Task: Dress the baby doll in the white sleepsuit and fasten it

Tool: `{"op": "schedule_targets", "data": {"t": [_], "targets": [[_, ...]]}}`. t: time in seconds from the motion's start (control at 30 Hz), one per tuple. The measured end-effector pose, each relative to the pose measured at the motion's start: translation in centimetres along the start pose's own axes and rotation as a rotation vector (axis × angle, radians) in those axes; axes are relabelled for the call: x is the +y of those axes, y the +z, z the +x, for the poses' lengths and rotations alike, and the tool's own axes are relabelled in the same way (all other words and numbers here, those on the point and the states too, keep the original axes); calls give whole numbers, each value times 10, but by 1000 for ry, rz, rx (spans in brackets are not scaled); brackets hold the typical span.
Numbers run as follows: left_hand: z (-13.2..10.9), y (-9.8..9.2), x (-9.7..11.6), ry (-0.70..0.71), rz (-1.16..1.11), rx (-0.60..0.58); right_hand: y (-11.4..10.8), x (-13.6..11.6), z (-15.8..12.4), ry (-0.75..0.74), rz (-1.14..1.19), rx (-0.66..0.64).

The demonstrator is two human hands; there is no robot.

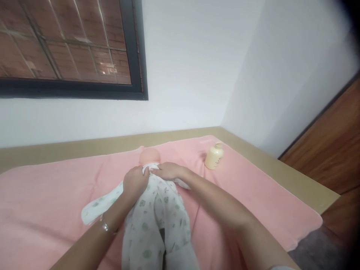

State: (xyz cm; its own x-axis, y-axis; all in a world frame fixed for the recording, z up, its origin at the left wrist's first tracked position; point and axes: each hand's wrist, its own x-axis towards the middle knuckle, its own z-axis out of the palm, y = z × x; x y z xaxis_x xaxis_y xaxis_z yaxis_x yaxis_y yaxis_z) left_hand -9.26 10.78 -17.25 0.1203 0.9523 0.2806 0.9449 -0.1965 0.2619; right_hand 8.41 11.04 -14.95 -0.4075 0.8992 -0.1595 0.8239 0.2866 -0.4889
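A baby doll lies on its back on a pink blanket (67, 176), its smooth pinkish head (150, 155) at the far end. The doll wears a white baby romper (146, 225) with small green prints, its legs stretching toward me. My left hand (137, 180) is closed on the romper's collar at the left of the neck. From the right, my right hand (168, 171) holds the collar between thumb and fingers, close to the left thumb. One sleeve (97, 208) spreads out flat to the left. The other sleeve is partly hidden under my right forearm.
A cream bottle (214, 156) stands on the blanket to the right of the doll. Behind the blanket runs a tan ledge (180, 138) against the white wall (191, 67). A dark-framed window (137, 48) is at upper left, and wooden panelling (323, 150) at right.
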Motion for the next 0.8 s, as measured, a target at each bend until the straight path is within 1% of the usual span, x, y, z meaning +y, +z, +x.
{"op": "schedule_targets", "data": {"t": [0.07, 0.13, 0.33, 0.53, 0.63, 0.8], "targets": [[0, -1, 1, 5, -10, -7, -3, 4, 0, -7, 21, -28], [0, -1, 2, 0, -13, -17, -4, 4, 0, -9, 34, -22], [0, 1, 0, -11, 5, -7, 2, -7, 3, 115, -8, 12], [0, 2, -1, -11, -26, 4, 0, -15, -1, 93, -40, 38], [0, 2, -1, -19, -38, -8, -2, -16, -3, 67, -69, 43], [0, 2, -3, -24, -26, 10, 0, -17, -4, 52, -80, 56]]}}
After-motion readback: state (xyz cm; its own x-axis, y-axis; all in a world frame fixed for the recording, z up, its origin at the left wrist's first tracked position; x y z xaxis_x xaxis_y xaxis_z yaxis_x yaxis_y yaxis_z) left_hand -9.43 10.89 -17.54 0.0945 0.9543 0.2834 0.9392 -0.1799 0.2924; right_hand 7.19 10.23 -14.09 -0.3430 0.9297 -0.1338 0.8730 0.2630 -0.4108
